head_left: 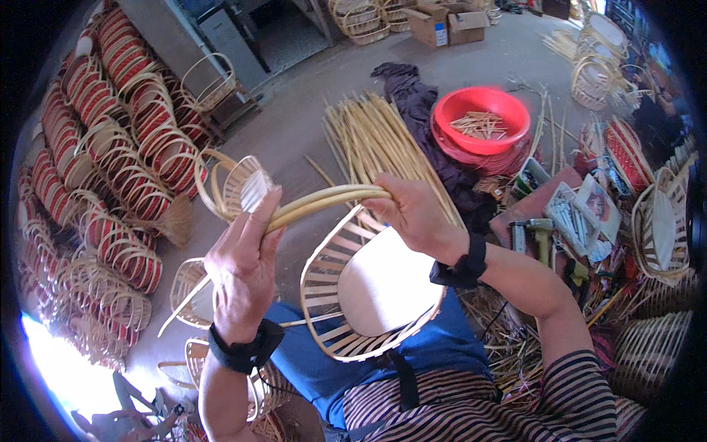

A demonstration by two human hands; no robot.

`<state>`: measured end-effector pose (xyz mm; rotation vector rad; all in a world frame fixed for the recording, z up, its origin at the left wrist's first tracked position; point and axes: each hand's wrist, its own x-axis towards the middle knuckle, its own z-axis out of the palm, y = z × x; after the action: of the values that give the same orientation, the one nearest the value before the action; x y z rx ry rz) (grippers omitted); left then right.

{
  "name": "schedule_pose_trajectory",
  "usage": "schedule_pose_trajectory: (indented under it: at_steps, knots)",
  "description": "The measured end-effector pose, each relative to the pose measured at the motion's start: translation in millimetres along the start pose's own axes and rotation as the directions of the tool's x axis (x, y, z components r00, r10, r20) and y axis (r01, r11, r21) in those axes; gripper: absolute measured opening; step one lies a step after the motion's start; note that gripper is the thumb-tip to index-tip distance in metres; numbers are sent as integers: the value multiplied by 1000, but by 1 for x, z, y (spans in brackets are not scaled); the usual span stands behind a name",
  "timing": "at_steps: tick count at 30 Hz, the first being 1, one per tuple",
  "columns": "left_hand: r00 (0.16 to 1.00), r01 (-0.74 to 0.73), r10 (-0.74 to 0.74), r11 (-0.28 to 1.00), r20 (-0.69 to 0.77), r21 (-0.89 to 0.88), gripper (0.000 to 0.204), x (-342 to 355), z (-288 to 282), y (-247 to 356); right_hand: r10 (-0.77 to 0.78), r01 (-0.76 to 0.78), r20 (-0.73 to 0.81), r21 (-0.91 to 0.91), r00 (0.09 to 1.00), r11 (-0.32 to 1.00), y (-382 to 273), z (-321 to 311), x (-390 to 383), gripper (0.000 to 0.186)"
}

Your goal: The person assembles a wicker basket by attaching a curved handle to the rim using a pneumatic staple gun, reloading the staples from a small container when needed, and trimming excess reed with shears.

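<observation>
From where I stood, the person's two hands were apart, each clamped on the bent cane strips [324, 197]: the left hand [247, 272] pinched one end, the right hand [420, 210] gripped the other. The strips arched above the far edge of an oval slatted basket [383, 283], which lay tilted on the lap's blue trousers [464, 331], its pale base brightly lit. Beyond the left hand, a small handled basket [239, 177] stood on the floor [291, 136]. Past the hands lay a bundle of sticks [383, 140], with dark cloth [401, 81] along its right edge and a red basin [519, 125] of short sticks just beyond. Red-banded baskets [147, 132] were piled along the floor's left edge.
</observation>
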<state>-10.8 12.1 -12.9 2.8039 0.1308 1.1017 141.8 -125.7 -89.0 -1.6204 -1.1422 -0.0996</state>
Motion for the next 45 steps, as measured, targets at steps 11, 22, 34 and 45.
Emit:
schedule_pose_trajectory:
  at_steps: [11, 22, 34, 45]
  knots:
    - [986, -119, 109, 990, 130, 71, 23, 26, 27, 26, -429, 415, 60, -403, 901, 815, -27, -5, 17, 58]
    - [763, 8, 10, 1000, 646, -26, 21, 19, -27, -22, -535, 434, -43, -532, 844, 727, 19, -12, 32, 26]
    - [918, 334, -357, 931, 172, 149, 18, -33, -41, -39, -486, 394, -207, -365, 849, 844, -1, 32, 56, 24]
    - [859, 415, -435, 901, 270, 131, 16, -113, -36, -16, -388, 348, -109, -270, 915, 898, 26, 58, 18, 24]
